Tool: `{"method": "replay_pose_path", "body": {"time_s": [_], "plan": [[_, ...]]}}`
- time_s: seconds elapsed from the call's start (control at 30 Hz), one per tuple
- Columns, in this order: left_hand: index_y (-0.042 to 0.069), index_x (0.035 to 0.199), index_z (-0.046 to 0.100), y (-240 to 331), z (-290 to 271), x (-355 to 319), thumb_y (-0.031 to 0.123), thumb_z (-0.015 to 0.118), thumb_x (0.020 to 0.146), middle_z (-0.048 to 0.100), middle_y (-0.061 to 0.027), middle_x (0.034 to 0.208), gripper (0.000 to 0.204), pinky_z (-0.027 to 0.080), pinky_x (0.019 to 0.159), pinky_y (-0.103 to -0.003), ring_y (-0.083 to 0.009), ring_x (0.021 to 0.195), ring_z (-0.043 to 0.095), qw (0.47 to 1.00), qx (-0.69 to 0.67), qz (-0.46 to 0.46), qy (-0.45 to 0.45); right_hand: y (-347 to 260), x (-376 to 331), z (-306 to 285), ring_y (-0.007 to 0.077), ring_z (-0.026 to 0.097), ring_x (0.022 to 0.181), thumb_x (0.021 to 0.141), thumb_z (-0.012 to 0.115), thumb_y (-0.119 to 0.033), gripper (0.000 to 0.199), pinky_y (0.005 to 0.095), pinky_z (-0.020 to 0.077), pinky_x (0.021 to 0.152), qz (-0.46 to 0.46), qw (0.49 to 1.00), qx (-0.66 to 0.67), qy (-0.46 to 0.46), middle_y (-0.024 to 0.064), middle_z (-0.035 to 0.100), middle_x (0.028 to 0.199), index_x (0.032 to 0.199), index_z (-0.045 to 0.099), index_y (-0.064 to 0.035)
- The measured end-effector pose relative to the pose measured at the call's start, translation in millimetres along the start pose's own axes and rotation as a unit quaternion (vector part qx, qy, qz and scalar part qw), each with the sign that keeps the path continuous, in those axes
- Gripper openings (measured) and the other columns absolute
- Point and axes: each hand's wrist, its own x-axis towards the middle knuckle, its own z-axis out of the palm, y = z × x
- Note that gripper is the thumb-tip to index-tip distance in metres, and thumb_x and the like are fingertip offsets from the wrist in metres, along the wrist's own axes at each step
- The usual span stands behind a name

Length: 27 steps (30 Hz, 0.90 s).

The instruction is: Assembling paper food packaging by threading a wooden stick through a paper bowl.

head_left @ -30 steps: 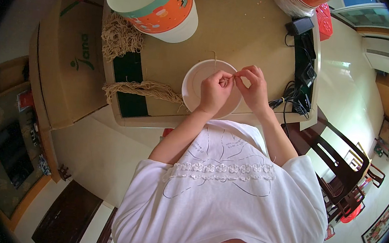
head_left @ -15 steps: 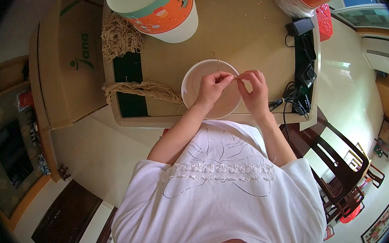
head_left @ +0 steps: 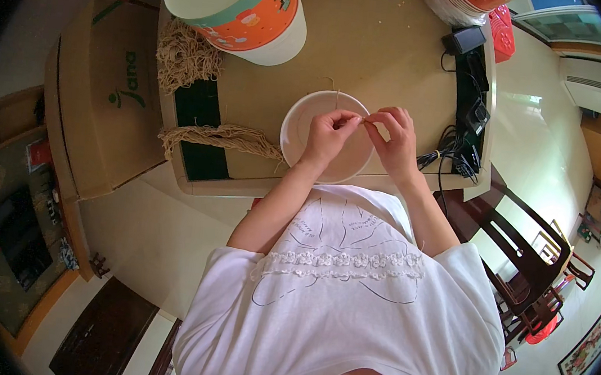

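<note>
Both my hands hover over a white round bowl [head_left: 298, 133] near the front edge of the tan table [head_left: 394, 45]. My left hand [head_left: 329, 134] and my right hand [head_left: 394, 135] meet fingertip to fingertip and pinch a thin pale strand of twine [head_left: 362, 119] between them. A loose end of the strand [head_left: 336, 95] rises over the bowl's far rim. What is inside the bowl is mostly hidden by my hands.
A bundle of jute twine [head_left: 222, 136] lies left of the bowl and another [head_left: 187, 54] sits behind it. A big orange and teal tub with a white lid [head_left: 235, 4] stands at the back. A cardboard box [head_left: 99, 96] is at the left. Black adapters and cables [head_left: 471, 103] and dark wooden chairs [head_left: 525, 260] are at the right.
My fingers have shifted slightly on the strand. Both hands stay over the bowl.
</note>
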Motion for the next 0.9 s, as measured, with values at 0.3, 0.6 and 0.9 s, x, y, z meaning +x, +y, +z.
{"method": "replay_pose_path", "body": {"time_s": [0.3,0.6,0.9], "plan": [[-0.001,0.086,0.069,3,2,0,0.008,0.066,0.085,0.064,0.0013,0.068,0.01,0.044,0.055,-0.02,-0.0026,0.061,0.054,0.987,0.105,0.119,0.008,-2,4,-5,0.0269,0.055,0.088,0.074,0.07,-0.008,0.011,0.0364,0.0423,0.077,-0.013,0.999,-0.028,-0.022,0.0077,0.059,0.088,0.084,0.064,-0.009],[0.0,0.088,0.07,-4,-1,8,0.009,0.066,0.086,0.066,0.0012,0.075,0.011,0.045,0.06,-0.019,-0.0028,0.067,0.057,0.988,0.14,0.064,-0.003,7,-5,0,0.0265,0.057,0.083,0.073,0.067,0.001,0.018,0.0338,0.0477,0.074,0.11,0.982,0.153,-0.001,0.0093,0.06,0.088,0.089,0.061,-0.0041],[0.0,0.088,0.07,-4,-1,7,0.007,0.064,0.087,0.066,0.001,0.075,0.01,0.045,0.062,-0.019,-0.0032,0.069,0.057,0.99,0.122,0.072,-0.025,0,2,-2,0.0278,0.055,0.089,0.072,0.072,-0.006,0.022,0.0387,0.0446,0.077,-0.019,1.0,0.0,-0.017,0.0072,0.06,0.09,0.092,0.063,-0.0098]]}}
